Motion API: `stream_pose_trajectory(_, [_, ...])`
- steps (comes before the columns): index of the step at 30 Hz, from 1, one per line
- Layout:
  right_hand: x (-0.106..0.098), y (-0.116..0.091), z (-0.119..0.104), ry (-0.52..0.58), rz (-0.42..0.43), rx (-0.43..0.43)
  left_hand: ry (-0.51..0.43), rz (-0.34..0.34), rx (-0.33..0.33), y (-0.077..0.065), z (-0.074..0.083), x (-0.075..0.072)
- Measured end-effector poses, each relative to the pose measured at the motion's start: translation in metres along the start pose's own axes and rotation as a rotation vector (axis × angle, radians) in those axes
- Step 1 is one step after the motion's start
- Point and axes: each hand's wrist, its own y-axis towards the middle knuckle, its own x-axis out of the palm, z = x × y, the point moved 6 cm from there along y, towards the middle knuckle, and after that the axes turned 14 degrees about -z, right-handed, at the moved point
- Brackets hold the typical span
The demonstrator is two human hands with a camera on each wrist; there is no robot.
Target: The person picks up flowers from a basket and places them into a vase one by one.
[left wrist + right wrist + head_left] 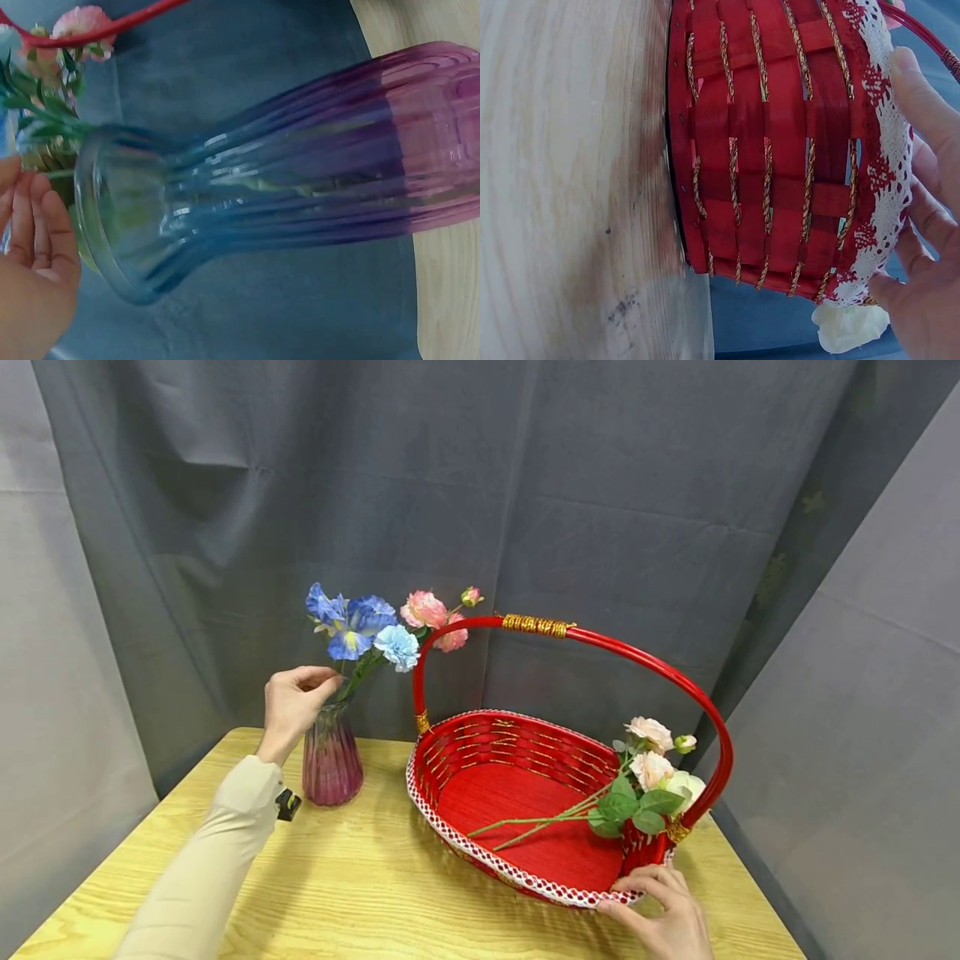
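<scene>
At the centre left of the frame, the person's left hand (296,702) pinches a slender green stem (61,174) just above the mouth of a ribbed, translucent glass vase (332,768); its grip is closed down to the stem's thickness, probably to control the stem at the opening. At the lower right, the right hand (663,910) curls its grip over the edge of an oval red woven basket (480,852), seemingly to steady it. Ruffled blue iris blooms (356,622), a frilly pale-blue flower (397,647) and layered pink blossoms (423,610) fan out above the vase, which shades from bluish glass to purple-pink. Cream-pink roses (651,771) with 2 green stems lie against the basket's right end, perhaps because their long stems need its width. Gold cord threads the basket's flat strips, white lace (889,150) edges it, and the desk (360,885) is pale, grained wood.
</scene>
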Motion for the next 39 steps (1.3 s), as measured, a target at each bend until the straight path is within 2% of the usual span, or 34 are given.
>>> stream_pose_trajectory(8, [0.000,0.001,0.001,0.015,-0.007,-0.001,-0.023,-0.062,0.069,-0.008,0.019,0.022])
stream_pose_trajectory(16, [0.001,-0.001,0.000,-0.006,-0.018,0.024,-0.029,-0.120,0.081,-0.017,0.027,0.056])
stream_pose_trajectory(23, [0.000,0.000,0.000,-0.008,-0.018,0.019,-0.076,-0.228,0.099,-0.018,0.034,0.091])
stream_pose_trajectory(30, [-0.001,-0.001,-0.001,-0.019,-0.012,0.029,-0.112,-0.298,0.099,-0.017,0.043,0.117])
stream_pose_trajectory(39, [-0.002,0.000,-0.002,-0.022,-0.008,0.002,-0.058,-0.467,0.101,-0.021,0.065,0.155])
